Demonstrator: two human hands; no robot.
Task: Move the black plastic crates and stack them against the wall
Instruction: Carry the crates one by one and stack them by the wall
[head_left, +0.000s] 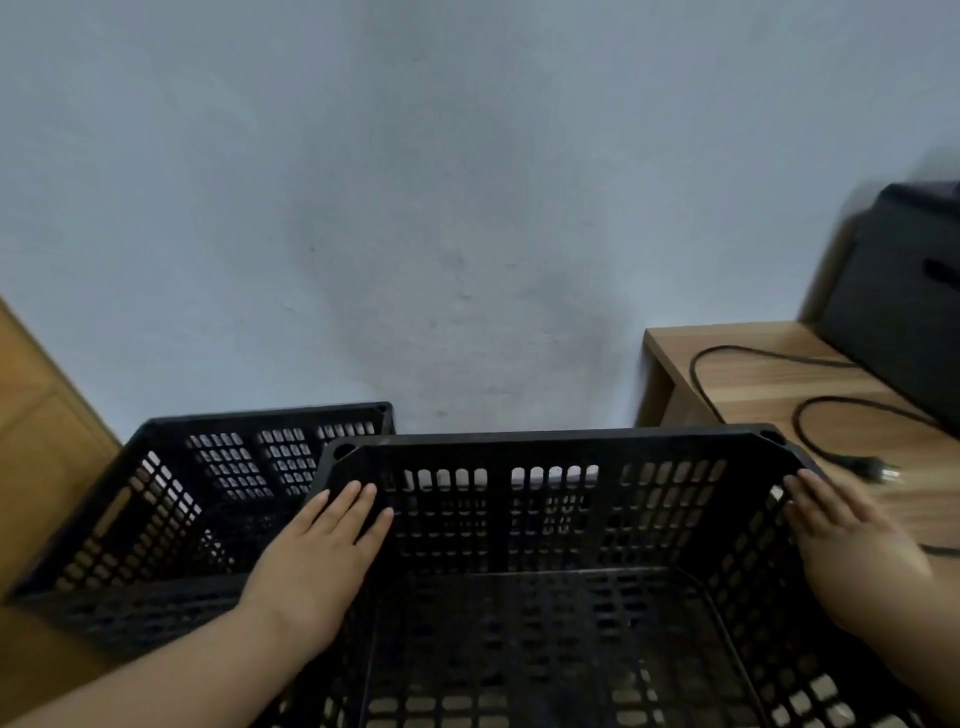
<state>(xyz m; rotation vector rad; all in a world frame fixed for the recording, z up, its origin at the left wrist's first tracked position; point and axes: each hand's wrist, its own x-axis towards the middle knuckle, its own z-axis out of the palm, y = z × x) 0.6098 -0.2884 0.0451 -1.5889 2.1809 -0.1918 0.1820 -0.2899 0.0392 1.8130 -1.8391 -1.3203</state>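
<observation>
A black perforated plastic crate (545, 519) fills the lower middle of the view, its far rim close to the pale wall (467, 208). My left hand (317, 561) lies flat with straight fingers on the crate's left rim. On the right rim my right hand (852, 545) rests the same way, fingers straight. A second black crate (197, 499) stands to the left, lower down and against the wall, partly hidden behind the near crate and my left arm.
A wooden bench (769, 384) stands at the right by the wall, carrying a black box-like device (904, 291) and a black cable with a plug (878, 470). A wooden panel (41, 426) borders the left side.
</observation>
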